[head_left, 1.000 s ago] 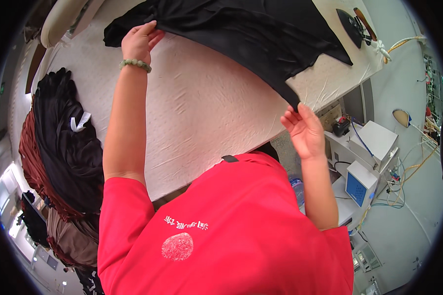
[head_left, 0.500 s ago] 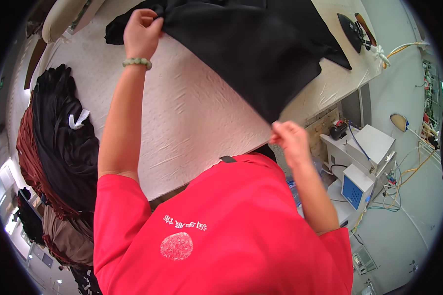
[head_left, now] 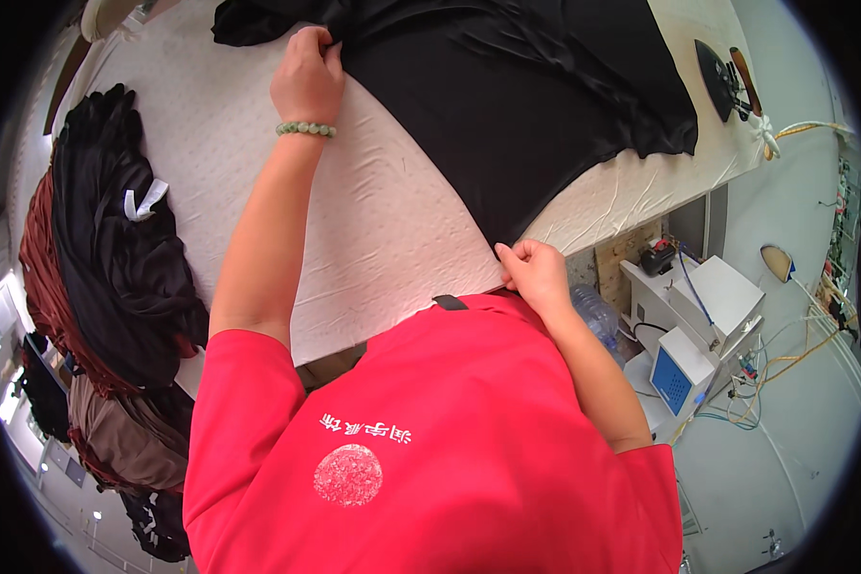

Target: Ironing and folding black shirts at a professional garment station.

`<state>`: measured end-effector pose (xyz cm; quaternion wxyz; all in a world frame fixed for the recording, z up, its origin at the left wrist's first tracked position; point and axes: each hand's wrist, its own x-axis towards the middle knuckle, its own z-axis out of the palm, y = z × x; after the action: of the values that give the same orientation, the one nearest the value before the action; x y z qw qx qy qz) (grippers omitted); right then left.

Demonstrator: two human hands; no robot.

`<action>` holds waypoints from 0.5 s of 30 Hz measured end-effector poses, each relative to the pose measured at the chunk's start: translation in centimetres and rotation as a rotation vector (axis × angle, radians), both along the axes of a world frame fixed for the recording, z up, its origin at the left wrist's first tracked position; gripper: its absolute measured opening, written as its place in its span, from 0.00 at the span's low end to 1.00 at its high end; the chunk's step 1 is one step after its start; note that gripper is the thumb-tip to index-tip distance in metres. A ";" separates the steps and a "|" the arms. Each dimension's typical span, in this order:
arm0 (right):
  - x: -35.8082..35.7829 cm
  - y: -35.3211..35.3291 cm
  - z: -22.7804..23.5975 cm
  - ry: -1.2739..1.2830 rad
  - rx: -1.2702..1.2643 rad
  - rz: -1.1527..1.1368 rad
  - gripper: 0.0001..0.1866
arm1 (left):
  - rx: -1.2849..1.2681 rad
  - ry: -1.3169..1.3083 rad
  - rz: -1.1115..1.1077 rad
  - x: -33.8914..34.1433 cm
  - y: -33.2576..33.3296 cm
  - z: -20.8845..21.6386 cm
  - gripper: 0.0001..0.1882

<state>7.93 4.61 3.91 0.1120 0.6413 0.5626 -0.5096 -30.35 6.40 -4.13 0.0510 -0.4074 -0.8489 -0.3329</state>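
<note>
A black garment (head_left: 517, 105) lies spread over a padded, pale cloth-covered table (head_left: 383, 210), its far part running out of the picture. My left hand (head_left: 308, 81), with a green bead bracelet at the wrist, pinches the garment's left edge near the top. Beyond that hand a bunched part of the black cloth extends to the left. Down at the table's near edge, my right hand (head_left: 534, 275) grips the garment's lower corner between thumb and fingers. The edge between my two hands runs as a nearly straight slanting line.
An iron (head_left: 722, 81) with a wrapped cord rests at the table's right end. Piled black garments (head_left: 120, 230) and reddish-brown cloth (head_left: 43, 277) hang at the left. To the lower right stands a white machine (head_left: 717, 297) with a blue panel, near a clear plastic bottle (head_left: 595, 314).
The garment has come down onto the table, and creases now show in its right part. My right hand has shifted slightly left with the corner; my left hand has moved slightly right and nearer.
</note>
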 end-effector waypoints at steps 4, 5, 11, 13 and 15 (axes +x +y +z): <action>-1.2 2.6 2.3 -0.159 -0.031 0.402 0.13 | 0.110 -0.043 0.040 0.8 -1.1 0.8 0.10; -1.7 3.5 2.9 -0.137 0.184 0.434 0.11 | 0.083 -0.053 0.061 1.3 -1.7 1.1 0.10; -10.0 7.8 0.9 0.348 0.838 0.690 0.17 | 0.047 0.041 -0.266 4.9 -3.9 1.9 0.25; -13.7 8.4 -0.2 0.434 0.888 0.770 0.20 | -0.095 0.064 -0.227 5.4 -4.0 2.0 0.40; -17.1 9.8 -1.3 0.607 1.052 1.037 0.22 | -0.169 0.072 -0.196 5.5 -4.0 2.0 0.47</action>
<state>-9.20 14.45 2.59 -0.1409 0.0998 0.9618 -0.2126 -24.89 2.39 -2.09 0.0144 -0.5029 -0.8277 -0.2486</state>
